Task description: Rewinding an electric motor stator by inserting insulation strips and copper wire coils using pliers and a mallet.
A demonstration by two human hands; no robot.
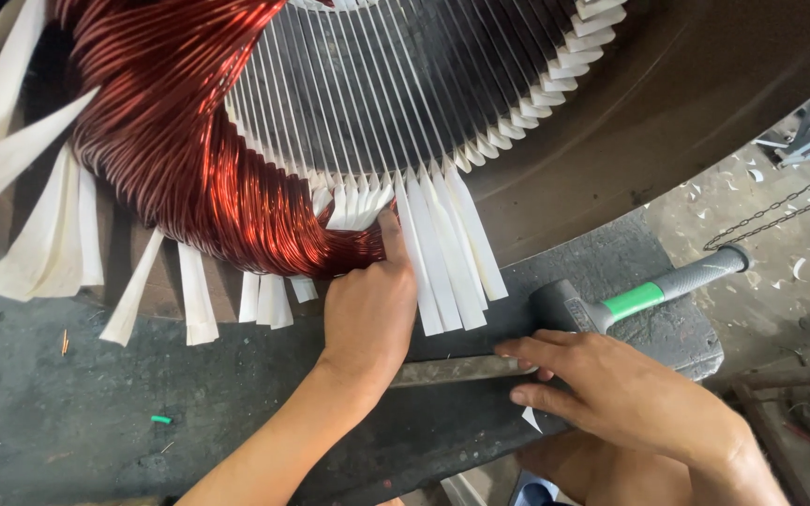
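Nearest us, our right hand (pixel 621 394) lies spread on a flat bar (pixel 452 371); our left hand (pixel 367 309) presses the copper coil (pixel 189 159), grip closed, best kept even against the paper strips (pixel 442 253).

L hand (pixel 367 314): forearm extended upward, fingers curled, thumb raised. R hand (pixel 611 389): palm down, fingers spread flat, pointing left.

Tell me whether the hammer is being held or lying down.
Lying down. The hammer rests flat on the grey work surface, handle pointing right; the right hand is beside its head, not gripping it.
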